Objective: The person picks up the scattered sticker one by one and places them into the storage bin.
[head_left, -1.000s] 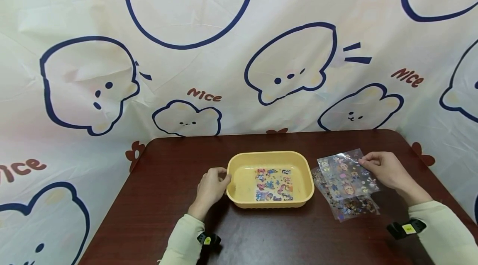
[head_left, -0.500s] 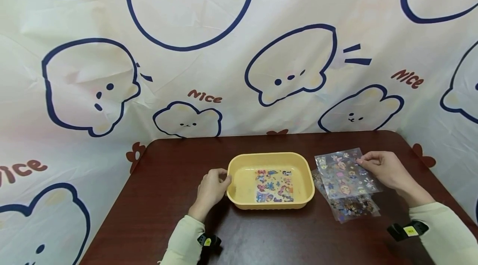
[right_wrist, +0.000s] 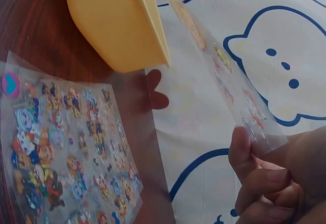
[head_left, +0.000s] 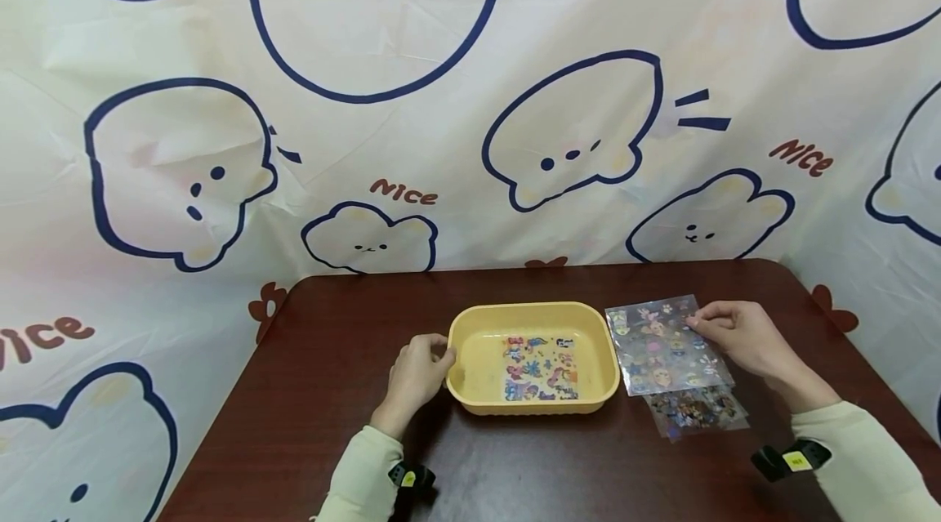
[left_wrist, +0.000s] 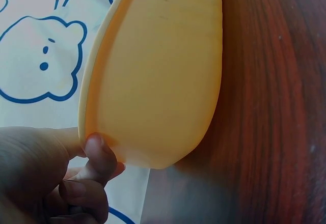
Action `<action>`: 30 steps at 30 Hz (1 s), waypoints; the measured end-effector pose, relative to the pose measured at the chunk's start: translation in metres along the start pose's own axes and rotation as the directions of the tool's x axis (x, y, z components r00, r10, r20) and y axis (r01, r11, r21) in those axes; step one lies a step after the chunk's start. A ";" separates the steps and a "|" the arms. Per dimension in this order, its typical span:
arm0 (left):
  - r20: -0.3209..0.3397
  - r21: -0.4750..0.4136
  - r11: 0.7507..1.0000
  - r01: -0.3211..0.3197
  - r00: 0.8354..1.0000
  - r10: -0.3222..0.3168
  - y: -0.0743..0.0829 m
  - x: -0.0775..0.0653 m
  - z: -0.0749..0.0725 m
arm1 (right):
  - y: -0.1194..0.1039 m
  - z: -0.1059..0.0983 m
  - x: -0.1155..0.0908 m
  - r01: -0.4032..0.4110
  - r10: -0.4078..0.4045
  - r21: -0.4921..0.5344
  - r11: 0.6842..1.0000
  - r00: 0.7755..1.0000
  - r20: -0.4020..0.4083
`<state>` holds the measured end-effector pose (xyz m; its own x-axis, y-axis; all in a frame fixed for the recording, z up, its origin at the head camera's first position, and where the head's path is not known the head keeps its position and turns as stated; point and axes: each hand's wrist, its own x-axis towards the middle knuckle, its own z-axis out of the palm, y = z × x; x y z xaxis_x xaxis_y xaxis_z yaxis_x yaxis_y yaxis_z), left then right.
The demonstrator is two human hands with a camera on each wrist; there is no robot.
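Our right hand (head_left: 738, 334) pinches 1 sticker sheet (head_left: 665, 352), probably light and flimsy, best held at edge; our left hand (head_left: 414, 375) grips the tray (left_wrist: 158, 71).

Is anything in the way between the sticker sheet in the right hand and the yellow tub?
Nothing visible blocks the held sheet; just the tub rim to clear. The other sheets lie lower, on the table.

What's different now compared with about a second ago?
The right hand, pinching a clear sticker sheet, has moved left, bringing the sheet closer to the yellow tub. Nothing was newly gripped or let go. The left hand stays on the tub's rim; the sheet inside and those on the table look unmoved.
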<state>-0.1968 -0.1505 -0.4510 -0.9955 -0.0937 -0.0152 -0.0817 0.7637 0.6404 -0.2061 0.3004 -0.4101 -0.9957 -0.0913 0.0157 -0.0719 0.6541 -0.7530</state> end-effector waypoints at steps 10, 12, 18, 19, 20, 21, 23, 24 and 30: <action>-0.001 0.000 1.000 0.002 1.000 -0.002 0.000 0.001 0.000 | -0.004 0.011 0.002 0.022 -0.021 0.018 1.000 1.000 -0.010; 0.000 -0.001 1.000 0.003 1.000 -0.003 0.000 0.001 0.000 | -0.005 0.013 0.002 0.031 -0.030 0.032 0.999 0.999 -0.010; -0.010 0.004 1.000 -0.005 1.000 0.005 0.000 0.000 0.000 | -0.006 0.018 0.003 0.059 -0.059 0.073 0.996 0.998 -0.002; -0.012 0.006 1.000 -0.007 1.000 0.007 0.000 0.000 0.000 | -0.007 0.019 0.003 0.060 -0.060 0.078 0.995 0.998 0.005; -0.014 0.008 1.000 -0.008 1.000 0.008 0.000 0.000 0.000 | -0.007 0.019 0.004 0.060 -0.061 0.084 0.995 0.998 0.013; -0.015 0.008 1.000 -0.008 1.000 0.008 0.000 0.000 0.000 | -0.008 0.020 0.004 0.057 -0.059 0.090 0.994 0.998 0.017; -0.014 0.008 1.000 -0.007 1.000 0.007 0.000 -0.001 0.000 | -0.009 0.022 0.004 0.060 -0.063 0.093 0.994 0.998 0.026; -0.014 0.008 1.000 -0.006 1.000 0.006 0.000 -0.001 0.000 | -0.010 0.023 0.005 0.066 -0.069 0.094 0.993 0.997 0.030; -0.011 -0.001 1.000 -0.008 1.000 0.008 0.000 -0.001 0.000 | -0.015 0.030 0.007 0.074 -0.078 0.102 0.992 0.996 0.035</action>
<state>-0.1961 -0.1507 -0.4508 -0.9955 -0.0944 -0.0018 -0.0735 0.7637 0.6414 -0.2100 0.2674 -0.4191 -0.9844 -0.1686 0.0511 -0.1391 0.5654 -0.8130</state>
